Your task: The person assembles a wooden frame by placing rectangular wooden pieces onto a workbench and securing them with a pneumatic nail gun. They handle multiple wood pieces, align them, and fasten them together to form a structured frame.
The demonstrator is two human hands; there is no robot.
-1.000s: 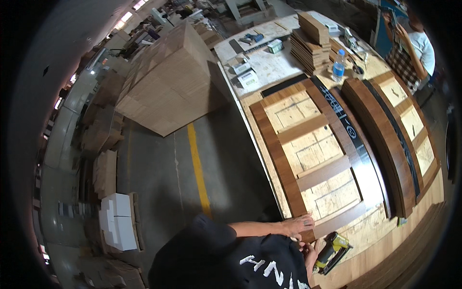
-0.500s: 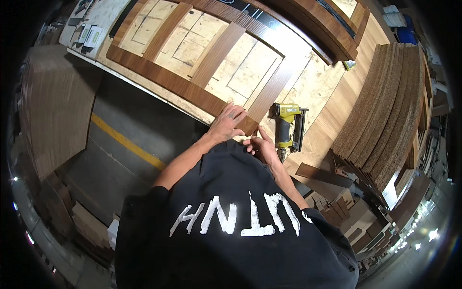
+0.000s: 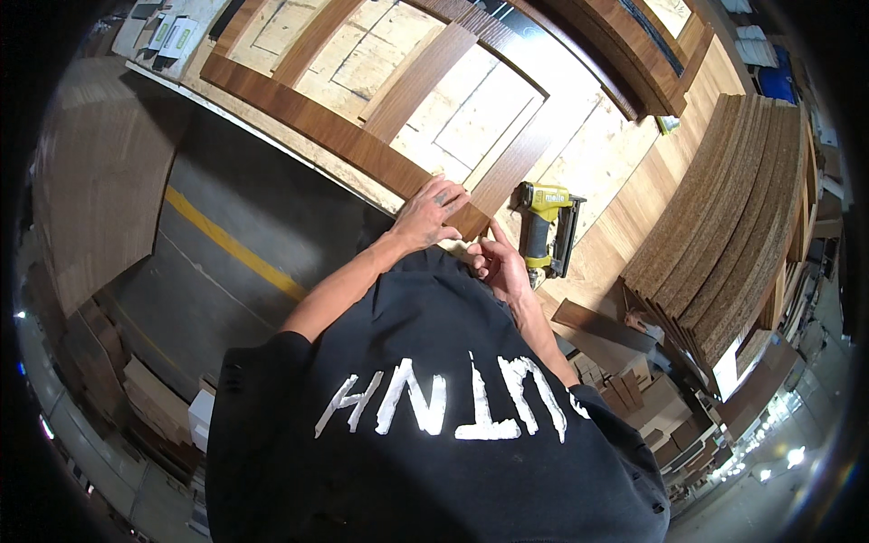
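Note:
A brown wood-grain frame [image 3: 299, 111] with several crosspieces lies flat on the worktable, along its near edge. At its near right corner my left hand [image 3: 429, 215] is closed over the long rail, fingers across the top and thumb toward the outer edge. My right hand [image 3: 501, 266] is just to the right, its index finger stretched up against the end of the corner. Its other fingers are curled in, and whether they hold anything is hidden. A yellow and black pneumatic stapler [image 3: 547, 231] lies on the table right of the frame, beside my right hand, untouched.
Another brown wooden assembly [image 3: 625, 63] lies at the far right of the table. Curved stacks of brown board [image 3: 715, 208] stand to the right. A tall stack of panels [image 3: 104, 181] is at the left, beside a floor with a yellow line [image 3: 231, 242]. Small boxes [image 3: 172, 36] lie far left.
The view has shifted slightly. My left hand keeps its place on the frame corner. The fingers of my right hand have curled in a little more, with the index finger still at the corner.

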